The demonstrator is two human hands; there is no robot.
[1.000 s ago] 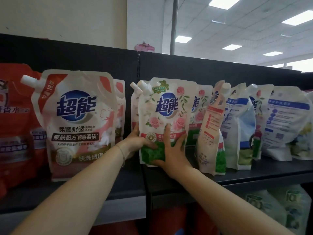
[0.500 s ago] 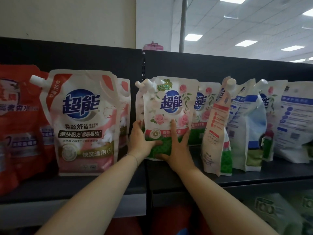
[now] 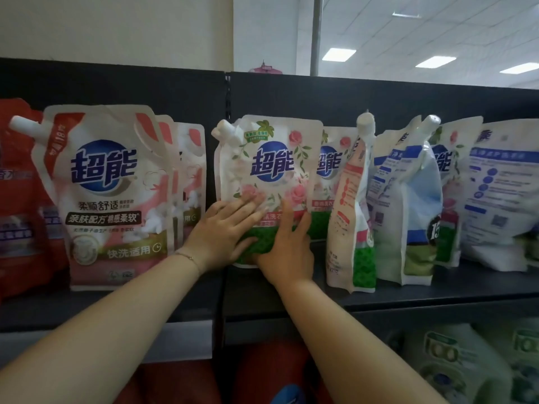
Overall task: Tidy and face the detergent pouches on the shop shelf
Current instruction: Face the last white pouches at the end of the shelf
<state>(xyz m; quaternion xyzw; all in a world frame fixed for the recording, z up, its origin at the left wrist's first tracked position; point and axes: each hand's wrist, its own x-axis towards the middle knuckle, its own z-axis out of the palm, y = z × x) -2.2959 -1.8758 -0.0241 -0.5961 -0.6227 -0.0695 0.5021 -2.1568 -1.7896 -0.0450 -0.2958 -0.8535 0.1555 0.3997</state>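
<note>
A rose-print detergent pouch [image 3: 271, 158] with a green base stands upright on the dark shelf [image 3: 408, 295], label facing me. My left hand [image 3: 224, 228] lies flat on its lower front, fingers spread across the label. My right hand [image 3: 287, 252] presses its lower right part, fingers pointing up. Both hands touch the pouch. To its right, a pouch [image 3: 353, 217] stands edge-on, then several pouches [image 3: 408, 199] turned sideways or with their backs outward. A larger pink pouch [image 3: 113, 193] faces front on the left.
Red pouches [image 3: 20, 196] fill the far left of the shelf. A vertical shelf divider [image 3: 226, 91] runs behind the held pouch. More pouches [image 3: 466, 363] sit on the shelf below. A black back panel [image 3: 379, 100] closes the shelf behind.
My left hand moved from the pouch's left edge onto its front and now lies flat there. The pouch stands a little straighter. My right hand stays at its lower right.
</note>
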